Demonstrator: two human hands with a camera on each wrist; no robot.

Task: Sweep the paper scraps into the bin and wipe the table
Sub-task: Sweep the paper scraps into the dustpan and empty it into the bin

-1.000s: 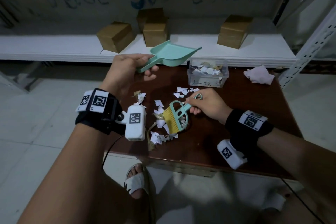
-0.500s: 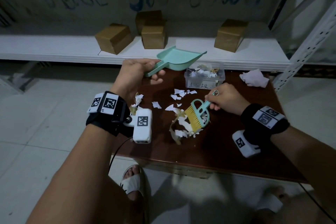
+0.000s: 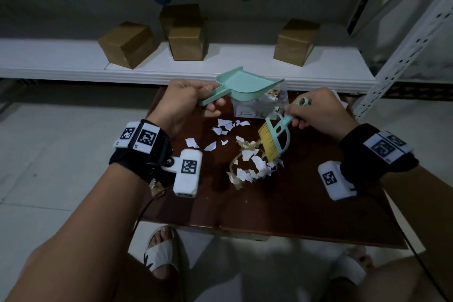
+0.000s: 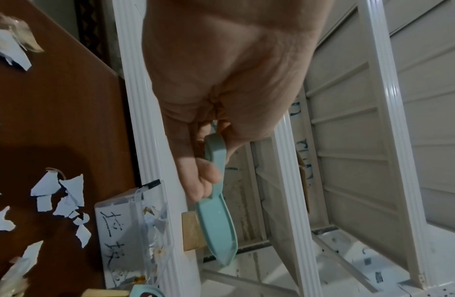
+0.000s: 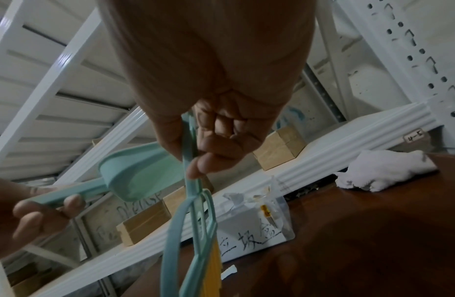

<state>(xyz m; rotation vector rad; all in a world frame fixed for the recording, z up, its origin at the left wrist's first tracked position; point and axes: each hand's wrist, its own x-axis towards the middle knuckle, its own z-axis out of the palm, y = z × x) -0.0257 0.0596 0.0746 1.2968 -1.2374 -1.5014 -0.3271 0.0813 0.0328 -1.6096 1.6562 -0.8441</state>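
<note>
My left hand (image 3: 186, 95) grips the handle of a mint-green dustpan (image 3: 247, 84), held in the air above the far side of the brown table (image 3: 282, 208). My right hand (image 3: 318, 110) holds the handle of a small mint brush (image 3: 277, 137) with yellow bristles, tilted, its bristle tips at a pile of white paper scraps (image 3: 252, 167). More scraps (image 3: 228, 126) lie further back. A clear plastic bin (image 3: 257, 108) with a handwritten label stands at the far edge, partly hidden behind the dustpan. The left wrist view shows the dustpan handle (image 4: 216, 203) in my fingers, and the right wrist view the brush handle (image 5: 193, 174).
A crumpled white cloth (image 5: 384, 170) lies at the table's far right corner. Behind the table runs a white shelf (image 3: 73, 66) with several cardboard boxes (image 3: 127, 44). A white perforated rack post (image 3: 402, 56) stands at the right. My sandalled foot (image 3: 164, 252) is below the near edge.
My right hand has dragged the brush and a clump of scraps to the right and further back across the table. The left hand has kept the dustpan raised near the bin.
</note>
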